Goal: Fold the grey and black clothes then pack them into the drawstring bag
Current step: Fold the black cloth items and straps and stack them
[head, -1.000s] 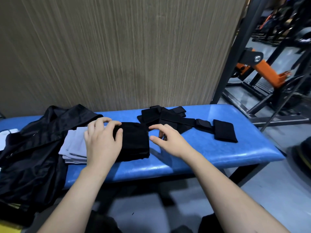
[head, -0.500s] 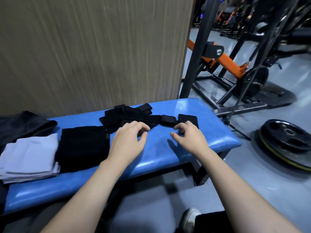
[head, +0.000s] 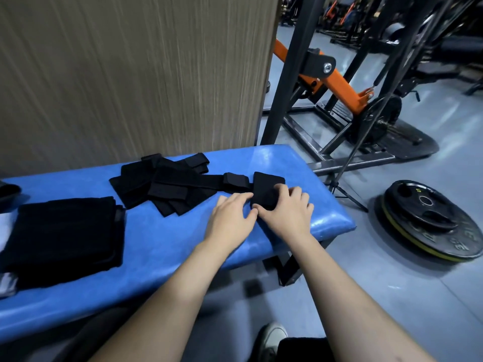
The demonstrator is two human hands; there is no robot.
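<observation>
With the folded black garment (head: 62,231) done at nine o'clock on the blue table (head: 162,246), both the left hand (head: 231,218) and right hand (head: 286,214) pinch the black pad (head: 266,189) at centre; strap pile (head: 162,186) unfolded, bag unseen.

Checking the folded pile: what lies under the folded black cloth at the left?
Under the folded black cloth a grey layer peeks out at its left edge, on the blue bench. How far it extends underneath is covered.

A neatly folded thick black cloth (head: 65,231) lies flat on the left, a pale grey folded cloth (head: 6,280) peeking beneath its left edge; a tangled black strapped garment (head: 167,184) sprawls behind
</observation>
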